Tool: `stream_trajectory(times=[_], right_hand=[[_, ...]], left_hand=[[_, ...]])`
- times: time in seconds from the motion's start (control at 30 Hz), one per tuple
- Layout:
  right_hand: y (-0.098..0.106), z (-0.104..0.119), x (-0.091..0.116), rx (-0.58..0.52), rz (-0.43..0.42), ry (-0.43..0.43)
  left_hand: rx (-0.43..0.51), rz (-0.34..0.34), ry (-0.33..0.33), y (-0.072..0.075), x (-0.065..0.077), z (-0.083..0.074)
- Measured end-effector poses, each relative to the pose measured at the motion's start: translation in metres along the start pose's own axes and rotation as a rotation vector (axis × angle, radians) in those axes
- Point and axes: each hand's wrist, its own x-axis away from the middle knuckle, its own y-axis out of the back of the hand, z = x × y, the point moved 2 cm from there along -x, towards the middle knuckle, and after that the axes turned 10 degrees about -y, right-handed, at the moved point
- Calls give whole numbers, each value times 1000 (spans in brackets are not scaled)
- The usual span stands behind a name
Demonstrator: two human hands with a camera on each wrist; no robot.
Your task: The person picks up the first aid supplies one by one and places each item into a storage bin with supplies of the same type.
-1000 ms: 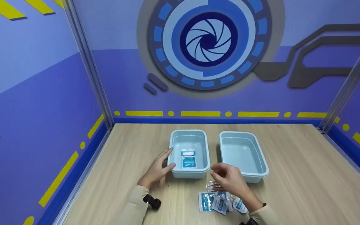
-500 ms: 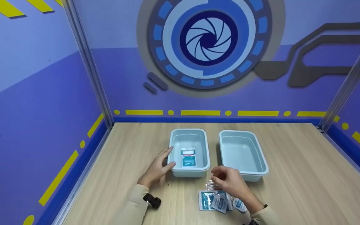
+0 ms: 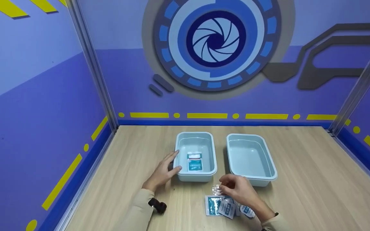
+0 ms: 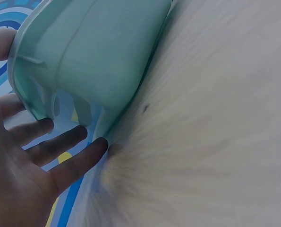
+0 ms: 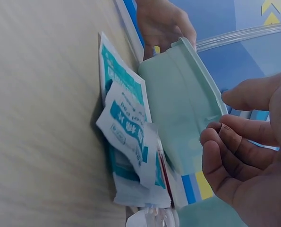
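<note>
My left hand (image 3: 164, 171) touches the left side of a pale blue-green plastic bin (image 3: 198, 177), its thumb at the rim and its other fingers spread along the outside. Inside that bin lie a teal-and-white packet (image 3: 195, 164) and a white item behind it. My right hand (image 3: 240, 190), fingers loosely bent and nothing visible between them, hovers over small supplies on the table. Under it are clear-ended sticks (image 3: 216, 190), partly hidden. A teal packet (image 3: 213, 205) lies flat with a white alcohol pad sachet (image 5: 126, 126) on top. Beside them sits a round white-and-blue labelled item (image 3: 247, 210).
A second pale bin (image 3: 251, 157) stands to the right, a narrow gap from the first. Both rest on a wooden table (image 3: 307, 179). Blue-purple panels (image 3: 124, 80) enclose the back and sides.
The right hand has come slightly down and toward me, over the sticks, covering more of them. The left hand keeps its place at the bin. The head view has shifted slightly.
</note>
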Motion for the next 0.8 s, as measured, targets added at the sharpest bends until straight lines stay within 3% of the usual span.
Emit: stream_trajectory(times=[0.3, 0.8], right_hand=[[1, -8, 6, 33, -11, 43], [2, -15, 4, 69, 1, 26]], left_hand=[[8, 13, -6, -2, -1, 1], [20, -1, 7, 0, 0, 0]])
